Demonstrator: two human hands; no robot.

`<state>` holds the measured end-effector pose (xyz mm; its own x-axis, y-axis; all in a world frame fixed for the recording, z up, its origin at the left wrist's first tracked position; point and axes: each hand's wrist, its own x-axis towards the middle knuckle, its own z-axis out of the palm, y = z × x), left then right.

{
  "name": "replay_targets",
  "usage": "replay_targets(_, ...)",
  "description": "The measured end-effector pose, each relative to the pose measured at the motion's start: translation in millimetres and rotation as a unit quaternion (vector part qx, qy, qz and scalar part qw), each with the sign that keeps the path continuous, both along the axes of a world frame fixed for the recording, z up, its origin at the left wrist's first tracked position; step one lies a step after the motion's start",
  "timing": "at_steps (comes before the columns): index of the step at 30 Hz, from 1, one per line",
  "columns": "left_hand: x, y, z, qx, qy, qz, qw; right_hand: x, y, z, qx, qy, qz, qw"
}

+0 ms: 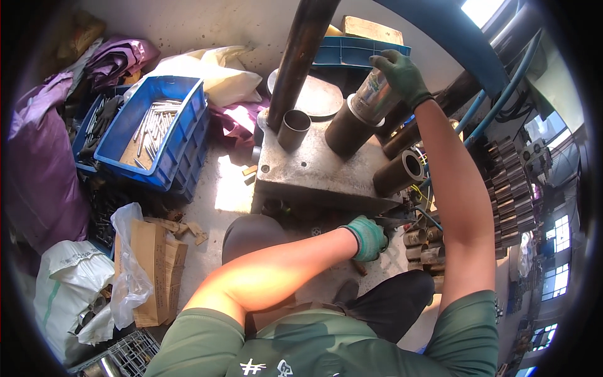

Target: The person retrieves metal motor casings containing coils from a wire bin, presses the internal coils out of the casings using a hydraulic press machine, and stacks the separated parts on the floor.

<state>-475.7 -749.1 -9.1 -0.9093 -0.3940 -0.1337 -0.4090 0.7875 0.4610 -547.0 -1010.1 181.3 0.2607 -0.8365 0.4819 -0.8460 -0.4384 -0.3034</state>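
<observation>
My right hand (pixel 402 78), in a green work glove, reaches far forward and grips the upper end of a shiny metal cylinder (pixel 375 95). That cylinder stands slightly tilted in the view, its lower end at the top of a thicker dark steel sleeve (pixel 349 131) on a heavy metal block (pixel 314 166). Low beside the block's near right corner is my left hand (pixel 369 240), in a teal glove with its fingers curled closed. A dull grey flat piece (pixel 394 221) shows just past those fingers; whether they hold it is hidden.
A short tube (pixel 293 130), a thick open tube (pixel 399 173) and a tall dark post (pixel 299 56) rise from the block. Blue crates (pixel 182 147), one with metal rods, stand left. Stacked metal cylinders (pixel 507 188) lie right. A cardboard box (pixel 147 270) sits lower left.
</observation>
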Motion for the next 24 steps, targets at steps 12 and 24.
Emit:
replay_targets(12,8,-22,6,-0.021,0.143,0.131,0.981,-181,309,31,0.105,0.340,0.032,0.934)
replay_targets(24,-88,-95,-6,0.308,0.581,0.303,0.689,-297,434,-37,0.089,0.026,-0.155,0.984)
